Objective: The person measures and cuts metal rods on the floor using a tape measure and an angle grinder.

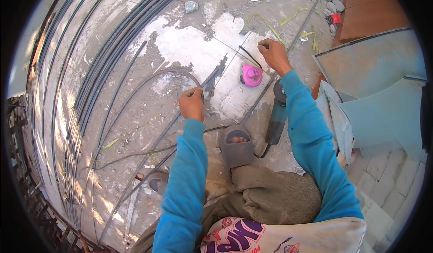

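My left hand (191, 103) is closed around the end of a thin curved metal rod (149, 76) that arcs in from the lower left. Beneath that hand runs a straight dark bar (168, 126) lying across the ground. My right hand (273, 54) has its fingers drawn together; whatever is in them, if anything, cannot be made out. Just to its lower left rests a pink tape measure (251, 75) with a black strap. An angle grinder (276, 120) lies beside my right forearm, its disc end partly hidden by the sleeve.
A thick bundle of long steel bars (106, 68) curves along the left. Bent sheets (379, 113) and a brown panel (372, 9) lie at the right. A dark cord (135, 155) crosses the ground to my sandalled foot (237, 147). Stones (333, 2) sit at the far right.
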`<state>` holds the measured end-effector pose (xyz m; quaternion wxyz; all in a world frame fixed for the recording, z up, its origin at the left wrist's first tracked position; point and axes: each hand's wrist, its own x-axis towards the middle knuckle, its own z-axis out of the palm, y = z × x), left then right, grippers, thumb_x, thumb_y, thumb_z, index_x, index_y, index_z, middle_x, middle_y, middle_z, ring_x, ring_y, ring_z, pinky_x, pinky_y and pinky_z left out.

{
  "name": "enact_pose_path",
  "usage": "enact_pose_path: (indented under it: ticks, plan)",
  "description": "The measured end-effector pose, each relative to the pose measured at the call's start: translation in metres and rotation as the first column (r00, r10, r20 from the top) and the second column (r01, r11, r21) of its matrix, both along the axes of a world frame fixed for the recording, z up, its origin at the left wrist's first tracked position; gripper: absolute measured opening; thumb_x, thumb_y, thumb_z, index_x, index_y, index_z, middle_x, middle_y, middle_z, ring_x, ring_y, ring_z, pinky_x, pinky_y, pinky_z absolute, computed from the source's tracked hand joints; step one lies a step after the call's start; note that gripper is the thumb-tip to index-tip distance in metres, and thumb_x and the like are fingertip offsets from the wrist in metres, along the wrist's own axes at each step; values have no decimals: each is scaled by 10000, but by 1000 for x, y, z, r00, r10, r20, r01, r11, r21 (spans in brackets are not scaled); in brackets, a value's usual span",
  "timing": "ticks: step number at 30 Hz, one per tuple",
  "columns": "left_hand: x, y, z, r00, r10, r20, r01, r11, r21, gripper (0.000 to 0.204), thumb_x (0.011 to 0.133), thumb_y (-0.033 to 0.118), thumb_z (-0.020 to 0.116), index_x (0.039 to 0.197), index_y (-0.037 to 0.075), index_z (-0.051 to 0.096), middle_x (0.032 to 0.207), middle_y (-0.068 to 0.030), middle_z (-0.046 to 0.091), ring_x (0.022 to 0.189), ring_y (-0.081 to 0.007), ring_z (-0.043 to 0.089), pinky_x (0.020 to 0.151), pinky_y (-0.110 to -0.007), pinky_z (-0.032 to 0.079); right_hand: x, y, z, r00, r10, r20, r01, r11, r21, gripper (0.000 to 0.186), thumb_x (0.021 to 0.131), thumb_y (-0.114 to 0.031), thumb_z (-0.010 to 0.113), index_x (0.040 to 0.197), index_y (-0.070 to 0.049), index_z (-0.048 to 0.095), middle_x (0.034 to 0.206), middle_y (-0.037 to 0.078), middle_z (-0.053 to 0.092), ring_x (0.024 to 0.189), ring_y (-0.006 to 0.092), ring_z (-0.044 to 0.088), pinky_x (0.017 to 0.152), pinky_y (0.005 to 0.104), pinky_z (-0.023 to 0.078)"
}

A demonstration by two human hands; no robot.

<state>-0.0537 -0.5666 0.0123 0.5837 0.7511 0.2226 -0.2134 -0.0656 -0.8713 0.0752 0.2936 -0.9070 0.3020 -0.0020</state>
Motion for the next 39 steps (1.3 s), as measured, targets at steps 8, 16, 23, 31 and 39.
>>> enact_pose_path:
  ticks: [8, 16, 23, 31, 39]
  plan:
    - [0, -3, 15, 1000, 15, -23, -14, 999, 30, 222, 820, 127, 723, 950, -53, 717, 816, -67, 693, 701, -122, 590, 635, -259, 454, 24, -122, -11, 980, -183, -83, 147, 934, -325, 391, 849, -246, 595, 1148, -3, 659, 1114, 239, 667, 1058, 411, 626, 937, 445, 485]
    - [1, 6, -6, 1000, -25, -18, 26, 997, 76, 284, 798, 253, 725, 946, 13, 757, 785, -86, 718, 692, -167, 634, 658, -306, 472, 29, -218, -68, 844, -482, -235, 326, 809, -489, 432, 855, -234, 562, 1160, 63, 635, 1233, 238, 623, 1156, 425, 579, 976, 488, 461]
    - [-12, -21, 5, 995, 99, 29, -102, 986, 134, 245, 835, 212, 720, 931, -13, 737, 781, -70, 692, 701, -142, 609, 646, -301, 478, 10, -350, -128, 693, -188, -696, -273, 825, -494, 385, 923, -225, 439, 1144, -25, 682, 1277, 176, 621, 1186, 386, 587, 950, 495, 486]
    - [-21, -28, 15, 965, 263, 15, -251, 897, 364, 134, 796, 278, 713, 892, 189, 743, 784, 1, 698, 832, -246, 624, 792, -421, 426, -12, -444, -223, 638, 416, -649, -746, 544, -384, 273, 875, -230, 510, 920, -25, 686, 962, 263, 672, 917, 445, 640, 790, 527, 506]
    - [-23, -35, 11, 962, 225, 153, -269, 869, 415, 173, 788, 259, 714, 897, 129, 747, 719, -78, 687, 682, -273, 660, 653, -392, 496, -21, -424, -202, 753, -209, -624, -319, 713, -624, 318, 882, -264, 526, 982, -3, 678, 1039, 277, 668, 1002, 449, 632, 805, 528, 511]
